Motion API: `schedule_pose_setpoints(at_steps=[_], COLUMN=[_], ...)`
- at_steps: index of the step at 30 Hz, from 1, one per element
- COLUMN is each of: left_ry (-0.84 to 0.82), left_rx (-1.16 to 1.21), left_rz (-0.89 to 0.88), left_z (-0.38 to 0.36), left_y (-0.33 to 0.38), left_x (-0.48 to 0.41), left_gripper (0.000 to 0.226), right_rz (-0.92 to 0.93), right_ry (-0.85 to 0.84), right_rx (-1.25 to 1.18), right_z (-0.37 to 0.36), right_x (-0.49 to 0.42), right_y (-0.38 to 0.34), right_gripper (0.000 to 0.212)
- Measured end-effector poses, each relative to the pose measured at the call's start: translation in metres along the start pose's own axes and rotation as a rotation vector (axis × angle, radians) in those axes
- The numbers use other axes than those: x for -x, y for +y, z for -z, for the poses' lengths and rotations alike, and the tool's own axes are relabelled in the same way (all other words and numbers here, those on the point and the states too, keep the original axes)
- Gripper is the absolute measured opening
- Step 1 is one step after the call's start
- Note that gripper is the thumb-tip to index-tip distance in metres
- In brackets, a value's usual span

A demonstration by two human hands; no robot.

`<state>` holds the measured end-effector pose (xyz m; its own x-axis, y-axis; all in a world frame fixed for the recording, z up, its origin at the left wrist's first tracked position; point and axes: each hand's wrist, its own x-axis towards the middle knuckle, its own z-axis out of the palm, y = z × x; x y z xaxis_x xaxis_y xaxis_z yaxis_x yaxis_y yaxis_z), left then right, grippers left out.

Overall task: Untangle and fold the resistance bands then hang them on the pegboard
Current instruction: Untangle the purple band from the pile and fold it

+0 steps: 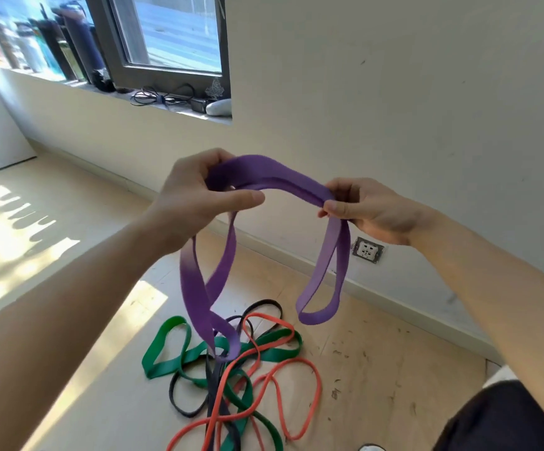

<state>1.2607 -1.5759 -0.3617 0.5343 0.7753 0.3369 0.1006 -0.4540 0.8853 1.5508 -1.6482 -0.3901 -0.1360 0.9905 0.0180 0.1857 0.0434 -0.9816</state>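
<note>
Room: pale floor point(378, 369) and plain wall point(394, 92), with a wall socket point(368, 250) low on the wall, taken as reference.

- Far up-left of the socket: windowsill point(218, 118) carrying a row of bottles point(78, 43); contents cannot be told. Coiled cables point(163, 96) lie on the sill to the right of the bottles.
- Left of the socket, raised: left hand point(195, 203), forearm reaching in from the lower left. Grip closed, fingers curled round one end of the purple band point(277, 177), thumb lying out straight under it.
- The purple band arches from the left hand to the right hand, doubled flat. One loop hangs below the left hand down to the pile; contact with the pile cannot be told. A shorter loop hangs free below the right hand, just left of the socket.
- Below-left of the socket, on the floor: tangled pile of a green band point(166, 349), a black band point(179, 395) and a red band point(296, 385), crossing one another.
- Just above-left of the socket: right hand point(371, 213), forearm entering from the lower right. Grip closed, pinching the band between thumb and fingers.
</note>
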Motion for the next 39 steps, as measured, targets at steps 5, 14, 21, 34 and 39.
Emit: schedule_pose_setpoints(at_steps=[5, 14, 21, 34, 39], left_ry=[-0.125, -0.295, -0.354, -0.196, -0.131], left_rx=[-0.026, -0.037, 0.165, 0.272, 0.233], left_rz=[0.129, 0.2, 0.34, 0.343, 0.316], left_z=[-0.022, -0.021, -0.018, -0.032, -0.042], left_y=[-0.018, -0.041, -0.055, -0.056, -0.052], left_x=[0.014, 0.024, 0.024, 0.024, 0.022], left_gripper=[0.033, 0.044, 0.039, 0.026, 0.035], right_rz=[-0.027, 0.086, 0.127, 0.022, -0.045], right_ry=[-0.127, -0.149, -0.105, -0.112, -0.186], right_rx=[0.154, 0.424, 0.314, 0.403, 0.471], right_z=[-0.034, -0.064, -0.051, -0.036, -0.048], right_x=[-0.002, -0.008, -0.005, -0.002, -0.004], right_y=[-0.001, -0.01, -0.013, -0.001, 0.006], right_gripper=[0.03, 0.02, 0.024, 0.031, 0.03])
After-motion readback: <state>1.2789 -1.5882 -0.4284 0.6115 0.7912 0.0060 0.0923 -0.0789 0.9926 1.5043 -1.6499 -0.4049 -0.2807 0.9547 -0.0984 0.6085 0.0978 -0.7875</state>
